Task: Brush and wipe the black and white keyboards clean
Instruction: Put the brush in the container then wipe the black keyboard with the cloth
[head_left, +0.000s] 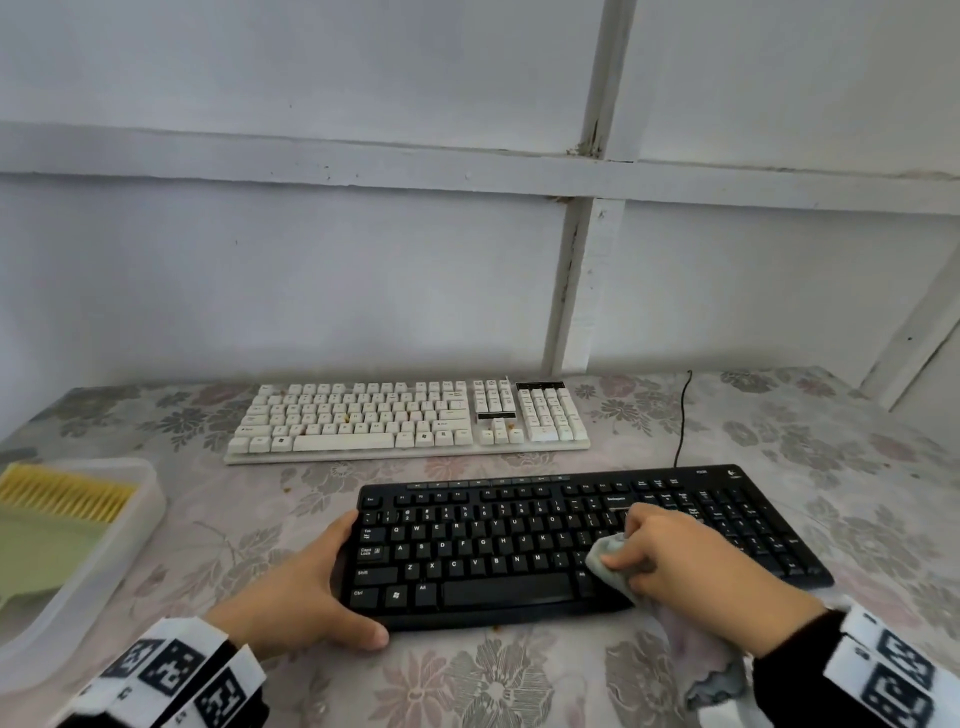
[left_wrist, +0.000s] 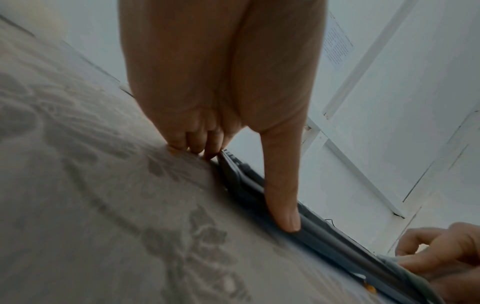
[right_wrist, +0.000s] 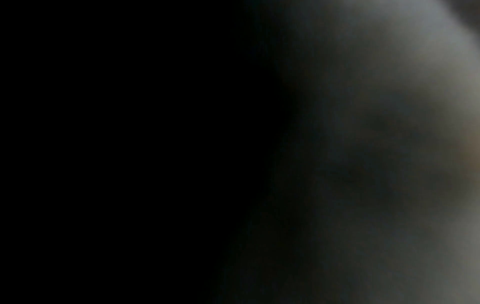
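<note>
Wiping step judged in hand. The black keyboard (head_left: 587, 540) lies near on the desk (head_left: 857, 467); its left end is braced by the left hand (head_left: 311, 587), fingers straight. A cloth (head_left: 610, 564) is gripped in the right hand (head_left: 691, 561) and pressed on the right-hand keys. The white keyboard (head_left: 405, 415), farther back, appears crumb-specked. Next move: the cloth to be carried over the remaining keys.

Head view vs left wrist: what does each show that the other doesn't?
Head only: the white keyboard, the tray holding a brush, and the black keyboard's key rows. Left wrist only: the fingers touching the tablecloth at the keyboard's left end. Both: the black keyboard, the left hand bracing it, the right hand holding the cloth, and the flowered tablecloth.
</note>
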